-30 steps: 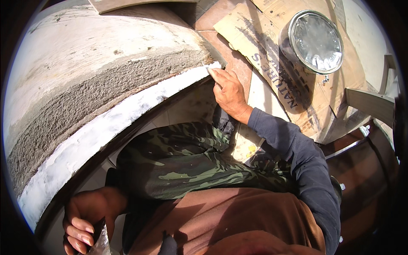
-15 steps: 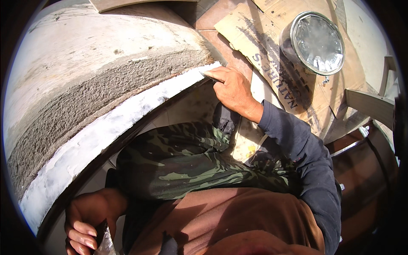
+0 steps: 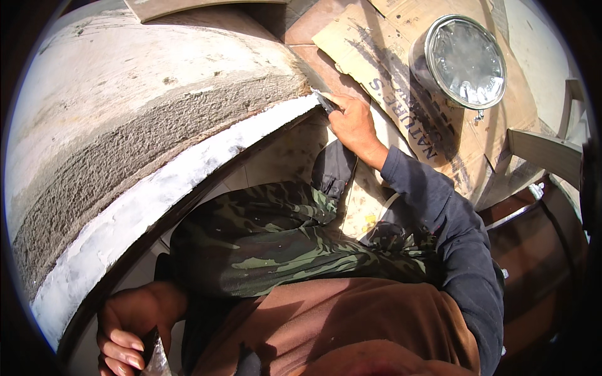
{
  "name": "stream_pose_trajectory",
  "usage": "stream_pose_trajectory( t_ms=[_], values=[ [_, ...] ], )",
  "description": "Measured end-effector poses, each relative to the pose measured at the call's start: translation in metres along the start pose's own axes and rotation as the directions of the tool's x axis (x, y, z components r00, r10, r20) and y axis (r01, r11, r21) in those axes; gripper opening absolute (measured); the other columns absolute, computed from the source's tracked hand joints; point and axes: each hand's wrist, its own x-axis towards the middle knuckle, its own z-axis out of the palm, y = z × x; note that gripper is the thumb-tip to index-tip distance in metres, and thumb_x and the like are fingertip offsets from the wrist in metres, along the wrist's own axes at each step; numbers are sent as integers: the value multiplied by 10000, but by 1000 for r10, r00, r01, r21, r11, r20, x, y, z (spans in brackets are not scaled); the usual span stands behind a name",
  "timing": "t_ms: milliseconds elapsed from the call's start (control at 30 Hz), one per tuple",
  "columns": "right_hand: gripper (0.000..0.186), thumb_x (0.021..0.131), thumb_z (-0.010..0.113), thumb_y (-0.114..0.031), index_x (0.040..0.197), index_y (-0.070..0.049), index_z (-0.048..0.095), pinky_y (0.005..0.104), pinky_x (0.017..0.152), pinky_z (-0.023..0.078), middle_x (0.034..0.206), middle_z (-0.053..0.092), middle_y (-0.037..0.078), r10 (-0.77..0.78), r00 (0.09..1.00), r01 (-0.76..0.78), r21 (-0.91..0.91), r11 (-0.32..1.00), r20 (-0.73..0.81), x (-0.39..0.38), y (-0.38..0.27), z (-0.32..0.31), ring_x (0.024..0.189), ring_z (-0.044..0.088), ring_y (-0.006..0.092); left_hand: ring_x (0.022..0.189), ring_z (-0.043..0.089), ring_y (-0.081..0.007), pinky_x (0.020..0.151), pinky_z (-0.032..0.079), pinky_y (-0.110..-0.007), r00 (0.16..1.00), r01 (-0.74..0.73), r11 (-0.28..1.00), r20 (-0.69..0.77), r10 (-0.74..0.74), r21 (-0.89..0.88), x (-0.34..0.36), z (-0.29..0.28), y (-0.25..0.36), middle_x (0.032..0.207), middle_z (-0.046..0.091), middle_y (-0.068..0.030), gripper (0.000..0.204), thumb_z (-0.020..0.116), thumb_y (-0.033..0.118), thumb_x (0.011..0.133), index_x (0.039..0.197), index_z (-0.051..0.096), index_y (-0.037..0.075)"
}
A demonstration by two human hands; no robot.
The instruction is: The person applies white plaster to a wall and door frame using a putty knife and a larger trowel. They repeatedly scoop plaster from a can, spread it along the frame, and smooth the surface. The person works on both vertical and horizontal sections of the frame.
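My right hand (image 3: 359,127) is closed round a putty knife (image 3: 325,102); its dark blade touches the far right end of a smooth white filler strip (image 3: 157,188). The index finger lies stretched along the tool. The strip runs in a curve along the lower edge of a pale curved surface (image 3: 163,56), below a rough grey band (image 3: 144,141). Low at the left, my left hand (image 3: 135,319) curls round a shiny, pointed piece (image 3: 158,362) that the picture's lower edge cuts off. What kind of thing it is I cannot make out.
A round metal can (image 3: 467,61) with a clear, shiny cover stands on flattened cardboard (image 3: 389,69) at the far right. Beside it are a greyish-brown frame piece (image 3: 545,150) and a dark brown glossy object (image 3: 533,269). My camouflage-clad legs (image 3: 251,238) lie below the strip.
My right hand has shifted slightly right and toward the strip's far end, turning so that more of the blade shows. The left hand stays almost where it was.
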Motion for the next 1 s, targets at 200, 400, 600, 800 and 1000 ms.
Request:
stream_pose_trajectory(
  t_ms=[200,400,600,800,1000],
  values=[
    [456,809,518,-52,1234,-29,682,411,1008,471,1235,663,183,-261,957,277,-134,951,125,-29,-17,5,1121,595,357,709,595,-54,594,475,-201,1000,5,1000,18,-5,31,2,3,0,886,675,120,148,479,224,955,1070,512,137],
    [403,791,509,-69,1125,-44,733,428,959,499,1167,699,136,-109,994,113,-239,964,31,-9,-8,-9,1096,617,347,681,572,-44,567,449,-195,999,-35,994,1,35,102,3,4,0,849,653,136,147,463,234,973,1073,505,135],
    [405,786,503,-69,1099,-95,760,408,974,497,1157,720,97,-167,976,184,-123,975,138,-5,-12,-6,1094,629,325,756,574,-97,641,475,-250,989,-18,1000,147,16,10,6,4,-4,881,609,64,183,457,219,1005,1136,493,95],
    [452,782,503,-13,1188,-21,703,401,1021,467,1186,684,190,-203,977,200,42,979,72,-25,-21,-14,1131,613,342,777,566,-129,648,495,-265,980,-27,996,195,43,-83,4,6,-8,895,565,19,222,398,216,1051,1205,455,67],
    [483,786,568,10,1267,37,596,429,942,493,1199,589,178,-322,937,338,-120,933,135,-61,-50,3,1060,566,343,690,574,-47,592,447,-196,999,-47,990,-9,48,134,4,3,3,807,618,133,160,472,216,956,1093,495,135]
  ],
)
